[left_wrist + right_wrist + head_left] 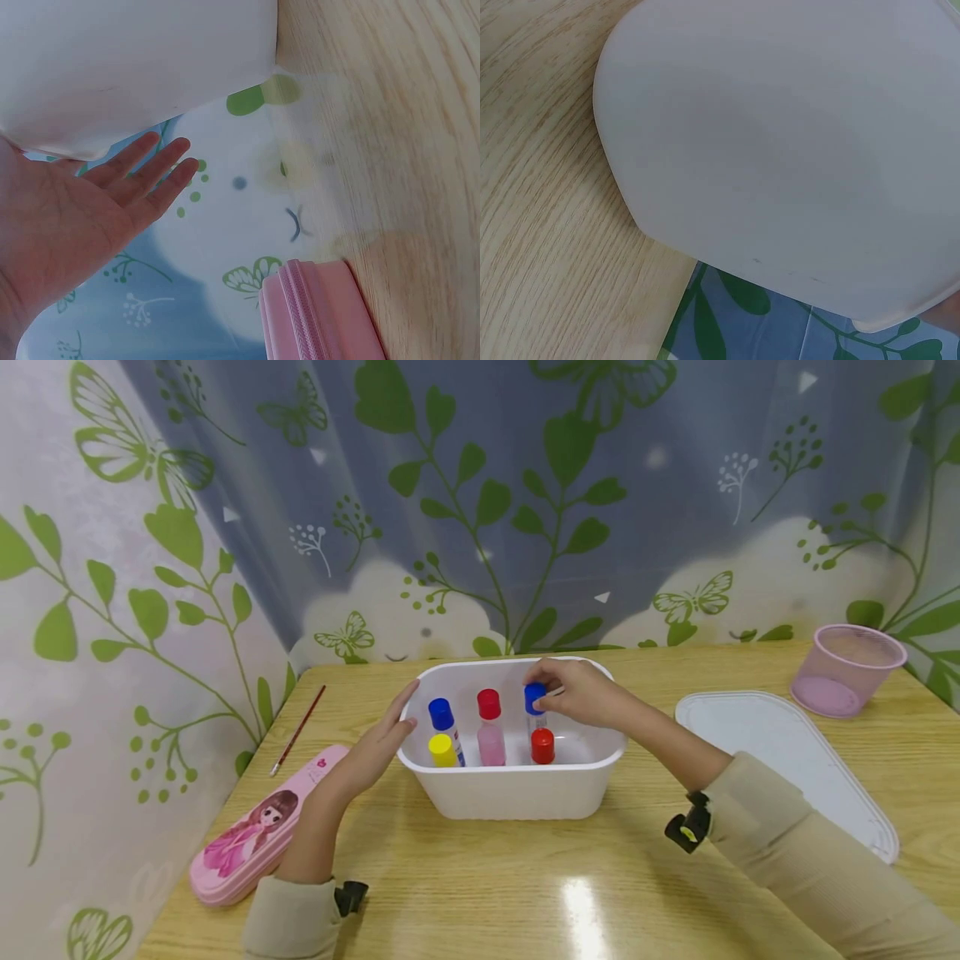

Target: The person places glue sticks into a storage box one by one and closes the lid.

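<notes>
A white plastic bin (517, 793) stands on the table, with several small colour-capped bottles upright in it. My right hand (581, 693) reaches over the bin and pinches a clear bottle with a blue cap (535, 697) near its top. In front of that bottle is a red cap (542, 746). A pink bottle with a red cap (491, 739) stands in the middle; at the left are another blue-capped bottle (442, 716) and a yellow cap (442, 749). My left hand (375, 747) rests against the bin's left end, thumb at the rim, fingers extended along the outside.
A pink pencil case (255, 835) lies left of the bin under my left forearm, with a pencil (298, 731) beyond it. To the right are a white lid (780, 760) and a pink mesh basket (840, 681). A patterned curtain (480, 510) hangs behind the table.
</notes>
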Motion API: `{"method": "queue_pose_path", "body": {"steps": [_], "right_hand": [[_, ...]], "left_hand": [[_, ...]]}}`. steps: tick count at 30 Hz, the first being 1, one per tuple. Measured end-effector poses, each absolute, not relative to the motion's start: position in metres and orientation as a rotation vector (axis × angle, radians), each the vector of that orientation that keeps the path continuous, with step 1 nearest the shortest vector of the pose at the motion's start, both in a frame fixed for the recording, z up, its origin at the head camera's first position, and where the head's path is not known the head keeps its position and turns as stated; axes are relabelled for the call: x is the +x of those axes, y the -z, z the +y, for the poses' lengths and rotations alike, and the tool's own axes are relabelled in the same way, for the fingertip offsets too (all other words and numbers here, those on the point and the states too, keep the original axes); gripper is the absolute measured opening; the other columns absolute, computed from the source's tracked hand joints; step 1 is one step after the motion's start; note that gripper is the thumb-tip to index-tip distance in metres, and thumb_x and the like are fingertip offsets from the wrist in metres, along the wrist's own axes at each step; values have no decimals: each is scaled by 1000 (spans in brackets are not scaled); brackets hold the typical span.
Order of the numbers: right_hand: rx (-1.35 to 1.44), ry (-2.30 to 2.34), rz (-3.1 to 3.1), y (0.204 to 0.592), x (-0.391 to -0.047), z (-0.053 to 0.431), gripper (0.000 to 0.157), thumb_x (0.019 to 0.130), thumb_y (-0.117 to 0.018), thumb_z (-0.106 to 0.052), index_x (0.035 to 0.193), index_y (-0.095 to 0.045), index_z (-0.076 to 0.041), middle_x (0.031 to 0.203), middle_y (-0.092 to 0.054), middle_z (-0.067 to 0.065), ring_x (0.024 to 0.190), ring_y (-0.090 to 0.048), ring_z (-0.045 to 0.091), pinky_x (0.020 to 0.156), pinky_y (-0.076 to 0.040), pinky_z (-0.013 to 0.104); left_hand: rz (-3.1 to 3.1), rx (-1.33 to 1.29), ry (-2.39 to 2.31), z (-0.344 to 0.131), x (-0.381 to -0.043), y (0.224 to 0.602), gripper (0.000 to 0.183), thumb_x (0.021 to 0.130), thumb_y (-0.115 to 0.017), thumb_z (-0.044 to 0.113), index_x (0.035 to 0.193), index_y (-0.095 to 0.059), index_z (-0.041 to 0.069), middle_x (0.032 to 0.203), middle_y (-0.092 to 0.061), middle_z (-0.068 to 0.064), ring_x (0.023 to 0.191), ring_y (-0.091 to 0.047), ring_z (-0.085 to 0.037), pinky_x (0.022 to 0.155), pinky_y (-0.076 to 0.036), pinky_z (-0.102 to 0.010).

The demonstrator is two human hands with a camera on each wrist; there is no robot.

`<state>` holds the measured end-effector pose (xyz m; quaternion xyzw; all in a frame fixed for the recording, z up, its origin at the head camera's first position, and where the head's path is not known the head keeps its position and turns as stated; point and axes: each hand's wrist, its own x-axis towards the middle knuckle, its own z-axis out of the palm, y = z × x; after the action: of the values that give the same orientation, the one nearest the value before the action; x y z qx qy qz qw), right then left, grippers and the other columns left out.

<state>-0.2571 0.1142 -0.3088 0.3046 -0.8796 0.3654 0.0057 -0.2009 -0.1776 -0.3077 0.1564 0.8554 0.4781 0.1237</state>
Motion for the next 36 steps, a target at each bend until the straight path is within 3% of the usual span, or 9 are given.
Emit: {"method": "queue_pose_path", "body": {"steps": [24,36], "right_hand": [[819,-1229,-2757,301,-251,114,30,84,-64,-3,113,-56,5,110,-60,17,102,-57,30,85,-47,38],[776,-1227,-2656,265,-221,165,27,90,-60,-10,114,-56,2,110,-59,15,104,-55,28,86,-46,42]], "left_hand": [[2486,456,-1405,-178,-202,309,54,101,-28,19,149,-4,16,151,-7,-14,133,-15,-37,102,-17,-55],[2471,464,-1417,-179,-203,308,54,101,-29,20,149,-4,16,151,-7,-13,133,-16,-36,102,-17,-55]]}}
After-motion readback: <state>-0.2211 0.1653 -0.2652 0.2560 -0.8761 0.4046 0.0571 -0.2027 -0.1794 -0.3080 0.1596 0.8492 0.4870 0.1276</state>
